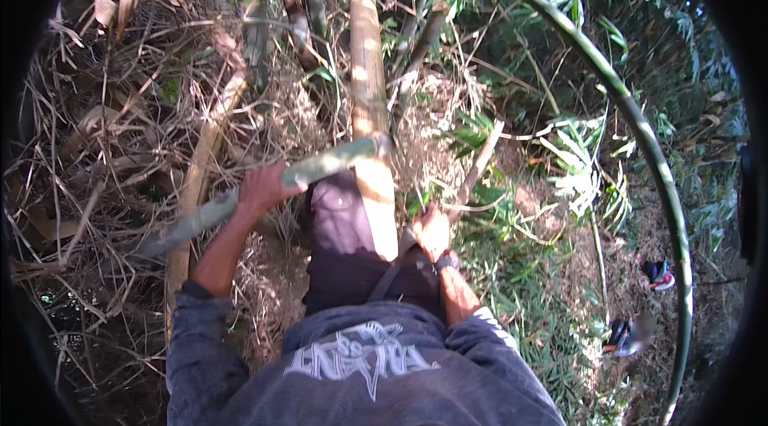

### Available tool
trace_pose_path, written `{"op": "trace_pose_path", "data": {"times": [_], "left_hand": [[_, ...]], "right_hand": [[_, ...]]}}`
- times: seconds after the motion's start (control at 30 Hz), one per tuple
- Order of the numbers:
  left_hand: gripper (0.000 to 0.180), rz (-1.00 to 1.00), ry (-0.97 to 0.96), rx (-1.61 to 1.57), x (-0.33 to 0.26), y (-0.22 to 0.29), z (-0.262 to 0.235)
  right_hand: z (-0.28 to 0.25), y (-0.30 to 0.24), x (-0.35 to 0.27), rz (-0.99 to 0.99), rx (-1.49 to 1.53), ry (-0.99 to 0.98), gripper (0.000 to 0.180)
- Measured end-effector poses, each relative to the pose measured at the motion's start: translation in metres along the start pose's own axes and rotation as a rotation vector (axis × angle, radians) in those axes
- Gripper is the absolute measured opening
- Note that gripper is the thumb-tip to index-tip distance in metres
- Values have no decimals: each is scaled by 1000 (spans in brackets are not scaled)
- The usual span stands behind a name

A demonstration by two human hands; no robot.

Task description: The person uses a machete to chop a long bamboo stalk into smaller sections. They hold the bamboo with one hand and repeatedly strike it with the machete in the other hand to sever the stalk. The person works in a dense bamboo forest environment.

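The bamboo piece (332,162), green-grey and round, slants in front of the person, its upper end crossing a yellowish bamboo pole (368,58) and hiding a short stretch of it. Pale lettering and a design run across the chest of the dark shirt (368,386). The left hand (266,188) is wrapped around the middle of the bamboo piece, palm against it. The right hand (432,232), lower and beyond the pole, has its fingers curled; what they pinch, if anything, cannot be told. A dark band (446,261) circles its wrist, and a narrow dark strip (390,278) runs from near it across the dark trousers (342,218). Dry twigs (104,122) crowd the left side, a green stem (640,122) arches over leafy ground at right, and beyond it a person (628,338) shows small.
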State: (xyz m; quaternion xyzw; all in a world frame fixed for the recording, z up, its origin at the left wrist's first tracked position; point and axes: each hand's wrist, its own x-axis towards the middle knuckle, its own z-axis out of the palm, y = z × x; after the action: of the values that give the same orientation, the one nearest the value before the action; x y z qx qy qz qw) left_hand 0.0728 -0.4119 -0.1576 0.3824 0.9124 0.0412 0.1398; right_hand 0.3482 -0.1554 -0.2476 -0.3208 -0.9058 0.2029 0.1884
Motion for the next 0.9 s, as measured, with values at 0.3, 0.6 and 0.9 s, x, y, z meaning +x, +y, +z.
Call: {"op": "trace_pose_path", "data": {"times": [0.3,0.6,0.9], "left_hand": [[70,-65,-99,-40,7,7,-19],[73,33,-138,-243,23,-6,-19],[66,45,-221,-340,37,1,-23]], "right_hand": [[-71,-87,45,148,429,97,10],[-31,-34,9,116,406,-19,19],[-12,2,4,265,213,-152,18]]}}
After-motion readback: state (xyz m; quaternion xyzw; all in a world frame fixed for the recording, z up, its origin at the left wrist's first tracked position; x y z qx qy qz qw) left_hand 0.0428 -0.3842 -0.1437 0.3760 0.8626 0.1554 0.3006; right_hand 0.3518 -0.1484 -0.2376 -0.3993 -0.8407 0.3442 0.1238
